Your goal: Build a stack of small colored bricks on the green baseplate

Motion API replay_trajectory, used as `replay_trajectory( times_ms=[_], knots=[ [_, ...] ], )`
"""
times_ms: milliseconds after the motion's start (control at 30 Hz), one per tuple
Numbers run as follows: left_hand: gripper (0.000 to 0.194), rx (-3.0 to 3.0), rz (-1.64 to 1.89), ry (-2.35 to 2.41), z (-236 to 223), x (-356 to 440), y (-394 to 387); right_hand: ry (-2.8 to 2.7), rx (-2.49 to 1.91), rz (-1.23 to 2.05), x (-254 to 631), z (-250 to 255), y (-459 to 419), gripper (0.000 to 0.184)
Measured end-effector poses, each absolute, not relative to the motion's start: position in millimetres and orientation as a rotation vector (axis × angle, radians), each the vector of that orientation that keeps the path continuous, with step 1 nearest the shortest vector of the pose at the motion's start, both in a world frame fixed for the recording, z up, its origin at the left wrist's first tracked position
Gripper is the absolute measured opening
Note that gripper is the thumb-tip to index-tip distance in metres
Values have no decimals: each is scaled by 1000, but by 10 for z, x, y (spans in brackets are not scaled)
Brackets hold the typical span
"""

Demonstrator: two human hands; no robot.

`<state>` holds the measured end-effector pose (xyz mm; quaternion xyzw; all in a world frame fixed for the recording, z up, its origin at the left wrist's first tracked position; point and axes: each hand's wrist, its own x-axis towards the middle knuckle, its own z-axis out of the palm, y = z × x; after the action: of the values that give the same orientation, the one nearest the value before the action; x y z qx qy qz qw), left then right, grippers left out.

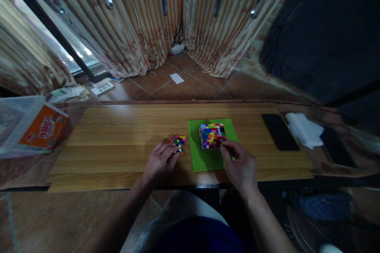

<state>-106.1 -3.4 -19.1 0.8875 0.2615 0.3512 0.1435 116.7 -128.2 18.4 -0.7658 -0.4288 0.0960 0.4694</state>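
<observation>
A block built of many small coloured toy bricks point(212, 136) stands on a green studded baseplate point(197, 162). My right hand point(240, 162) is at the block's near right corner, thumb and forefinger pinched; whatever is between the fingertips is too small to make out. To the left of the baseplate lies a small pile of loose toy bricks point(178, 140) in mixed colours. My left hand point(162, 159) rests at the near side of that pile with its fingers curled together, hiding some of the pieces. I cannot tell what the left fingertips hold.
Everything rests on a long low wooden table point(118, 126). A black phone point(280, 132) lies toward its right end, beside a white tissue pack point(303, 128) and another dark flat item point(338, 148). A clear plastic bin point(20, 106) with an orange label stands at the left end.
</observation>
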Motion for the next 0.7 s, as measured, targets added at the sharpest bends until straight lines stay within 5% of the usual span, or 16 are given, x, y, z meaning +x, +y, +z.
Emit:
replay_trajectory(
  times_ms=[700],
  knots=[
    [5, 2558, 995, 771, -179, -1065, -42, -1312, -1975, 206, 1230, 302, -1146, 24]
  ],
)
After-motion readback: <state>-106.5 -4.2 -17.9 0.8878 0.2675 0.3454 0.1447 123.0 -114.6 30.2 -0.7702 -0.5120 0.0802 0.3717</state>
